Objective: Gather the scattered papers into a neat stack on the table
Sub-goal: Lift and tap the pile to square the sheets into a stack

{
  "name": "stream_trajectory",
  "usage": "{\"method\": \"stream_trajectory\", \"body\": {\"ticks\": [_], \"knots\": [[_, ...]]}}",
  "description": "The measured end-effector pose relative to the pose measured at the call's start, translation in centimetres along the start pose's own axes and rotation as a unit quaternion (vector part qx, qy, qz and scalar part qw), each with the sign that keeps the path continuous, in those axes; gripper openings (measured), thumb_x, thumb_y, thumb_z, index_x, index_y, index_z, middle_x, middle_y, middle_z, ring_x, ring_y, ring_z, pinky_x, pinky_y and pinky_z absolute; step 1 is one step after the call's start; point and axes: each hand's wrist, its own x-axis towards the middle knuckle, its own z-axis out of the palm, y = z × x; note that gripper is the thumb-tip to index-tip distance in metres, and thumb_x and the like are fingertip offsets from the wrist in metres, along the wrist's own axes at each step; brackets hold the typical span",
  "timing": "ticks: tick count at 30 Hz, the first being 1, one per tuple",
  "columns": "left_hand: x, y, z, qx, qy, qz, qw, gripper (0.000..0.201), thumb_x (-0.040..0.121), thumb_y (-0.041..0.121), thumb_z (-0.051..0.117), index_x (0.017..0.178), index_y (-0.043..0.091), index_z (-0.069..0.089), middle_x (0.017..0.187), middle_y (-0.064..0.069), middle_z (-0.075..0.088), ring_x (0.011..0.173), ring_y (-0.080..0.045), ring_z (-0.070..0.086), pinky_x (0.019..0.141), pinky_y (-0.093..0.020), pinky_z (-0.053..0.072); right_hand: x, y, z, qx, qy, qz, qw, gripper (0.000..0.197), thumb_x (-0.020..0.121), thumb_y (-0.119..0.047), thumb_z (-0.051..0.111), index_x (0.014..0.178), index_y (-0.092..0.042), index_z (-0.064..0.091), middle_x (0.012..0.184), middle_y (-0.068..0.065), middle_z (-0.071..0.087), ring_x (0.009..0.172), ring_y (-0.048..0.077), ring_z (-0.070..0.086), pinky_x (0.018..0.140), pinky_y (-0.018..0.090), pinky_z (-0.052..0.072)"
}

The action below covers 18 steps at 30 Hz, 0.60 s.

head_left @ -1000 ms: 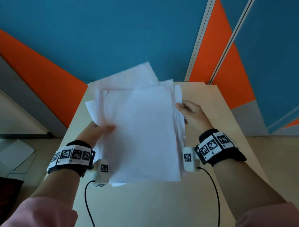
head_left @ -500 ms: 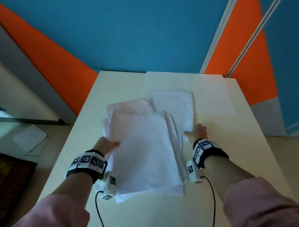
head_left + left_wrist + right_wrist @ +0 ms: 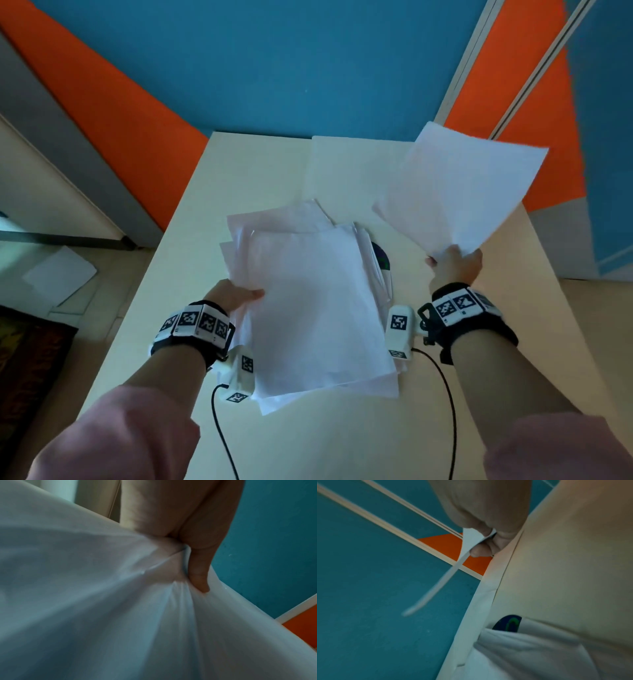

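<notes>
Your left hand (image 3: 233, 295) gripping the paper stack (image 3: 315, 308) above the bench (image 3: 260, 178), your right hand (image 3: 454, 265) pinching a single sheet (image 3: 459, 185) right of the stack

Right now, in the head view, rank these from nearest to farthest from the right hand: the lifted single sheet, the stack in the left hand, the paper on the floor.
1. Lifted single sheet: pinched in the right hand itself.
2. Stack: centre of the table, gripped by the left hand.
3. Paper on the floor: far left, off the table.
</notes>
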Motion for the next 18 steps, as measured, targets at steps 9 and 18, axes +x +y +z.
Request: {"method": "stream_trajectory", "body": {"ticks": [9,18], "knots": [[-2.5,0.7,0.5,-0.147,-0.019,-0.025,0.989,0.091,0.082,0.075,0.029,0.141,0.007,0.041,0.146,-0.022,0.042,0.132,-0.036,0.044,0.108,-0.044,0.035,-7.7,5.6,-4.0,-0.143,-0.265,0.040,0.953,0.030,0.086,0.000,0.043,0.115,0.002,0.051,0.091,0.014,0.057,0.061,0.018,0.050,0.045,0.024,0.040],[-4.3,1.7,1.5,-0.240,-0.052,-0.020,0.969,0.091,0.079,0.076,0.038,0.150,0.022,0.020,0.159,-0.008,0.017,0.147,-0.027,0.018,0.117,-0.045,0.018,-11.9,8.7,-4.8,-0.345,-0.335,0.010,0.877,0.025,0.087,-0.006,0.056,0.106,-0.009,0.040,0.088,0.005,0.047,0.073,0.021,0.053,0.043,0.023,0.047]]}}
